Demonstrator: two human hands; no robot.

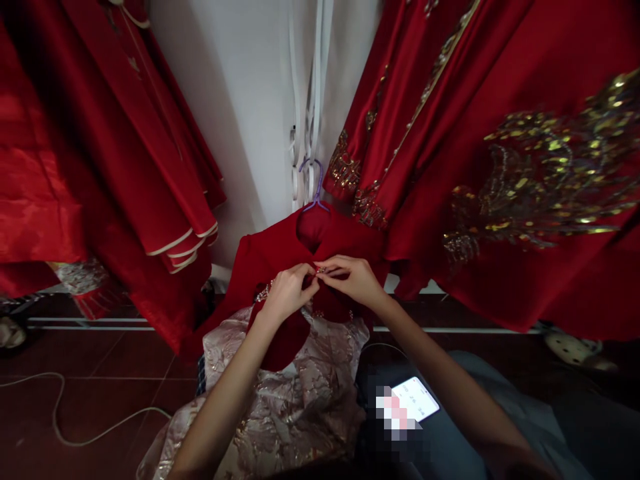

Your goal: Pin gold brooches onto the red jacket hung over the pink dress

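A dark red velvet garment (270,257) hangs on a purple hanger (313,190) in front of me, low against the white wall. My left hand (286,293) and my right hand (353,277) meet at its front just below the collar, fingertips pinching a small beaded fastening (320,270) between them. Below the velvet, a pale pink and gold brocade skirt (295,393) spreads over my lap.
Red satin gowns hang left (100,147) and right (500,167), the right ones with gold sequin embroidery (545,180). White hangers (305,100) hang on the wall. A lit phone (415,398) lies on my lap. A white cable (65,413) runs over the dark floor.
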